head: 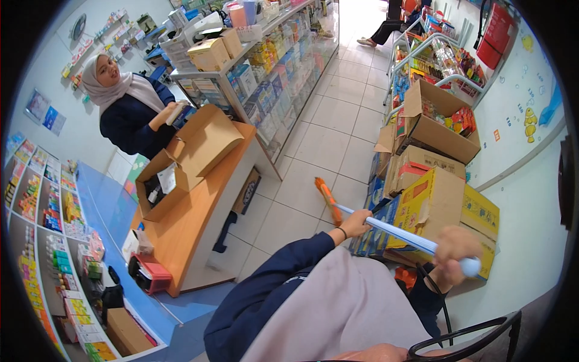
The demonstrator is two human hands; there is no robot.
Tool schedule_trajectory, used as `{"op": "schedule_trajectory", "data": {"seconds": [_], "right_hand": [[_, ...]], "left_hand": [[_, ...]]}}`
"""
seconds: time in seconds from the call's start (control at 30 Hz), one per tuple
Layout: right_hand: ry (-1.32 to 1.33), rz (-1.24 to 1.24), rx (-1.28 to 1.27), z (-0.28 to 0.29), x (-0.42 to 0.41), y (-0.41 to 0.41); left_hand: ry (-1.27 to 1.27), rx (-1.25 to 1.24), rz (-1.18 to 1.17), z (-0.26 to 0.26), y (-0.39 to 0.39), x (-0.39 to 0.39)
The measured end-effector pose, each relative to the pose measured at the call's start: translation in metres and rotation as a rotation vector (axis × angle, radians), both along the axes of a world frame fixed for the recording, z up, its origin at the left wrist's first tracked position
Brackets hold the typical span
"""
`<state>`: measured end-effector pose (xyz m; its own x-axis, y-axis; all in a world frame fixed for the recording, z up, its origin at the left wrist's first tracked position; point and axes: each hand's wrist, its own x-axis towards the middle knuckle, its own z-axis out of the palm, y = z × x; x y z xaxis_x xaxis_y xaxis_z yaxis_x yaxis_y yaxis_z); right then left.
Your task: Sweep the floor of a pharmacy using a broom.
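Note:
A broom crosses the view in front of me, its light blue handle (400, 235) slanting down to orange bristles (329, 201) at the white tiled floor (312, 181). My left hand (356, 223), with a dark band at the wrist, grips the handle partway down. Around its upper end, just short of the rounded cap (470, 267), my right hand (454, 251) is closed and somewhat blurred. Close beside the handle stands a yellow and brown cardboard carton (425, 212).
More cartons and an open box of packets (445, 122) line the right wall beside a metal rack (434, 59). On the left is a wooden counter (203, 208) with open boxes. Behind it, a person (135, 108) holds a small box. Farther back are a glass display case (280, 77) and someone's seated legs (384, 34).

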<state>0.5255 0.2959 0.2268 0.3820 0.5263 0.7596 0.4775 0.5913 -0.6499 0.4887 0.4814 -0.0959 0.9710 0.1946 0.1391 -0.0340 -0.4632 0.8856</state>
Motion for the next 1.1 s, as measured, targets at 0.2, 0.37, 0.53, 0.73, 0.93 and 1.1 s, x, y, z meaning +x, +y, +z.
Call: {"op": "schedule_trajectory", "data": {"seconds": [0.2,0.37,0.53,0.73,0.93,1.1], "right_hand": [[-0.029,-0.185,0.457,0.016,0.011,-0.016],[0.373,-0.170,0.174,-0.027,0.010,0.044],[0.559,0.243,-0.497,-0.099,-0.014,0.121],[0.631,0.248,-0.612,-0.089,0.007,0.157],[-0.367,0.628,-0.791,-0.066,-0.036,0.218],[-0.395,0.475,-0.641,-0.029,-0.032,0.206]], "left_hand": [[0.000,0.129,-0.124,0.038,0.019,-0.030],[0.153,0.220,0.142,0.017,0.075,-0.107],[0.121,0.223,0.548,-0.073,0.121,-0.153],[0.172,0.075,0.273,-0.098,0.139,-0.097],[-0.145,-0.224,0.257,-0.092,0.135,-0.008],[-0.308,-0.020,0.368,-0.032,0.141,0.010]]}}
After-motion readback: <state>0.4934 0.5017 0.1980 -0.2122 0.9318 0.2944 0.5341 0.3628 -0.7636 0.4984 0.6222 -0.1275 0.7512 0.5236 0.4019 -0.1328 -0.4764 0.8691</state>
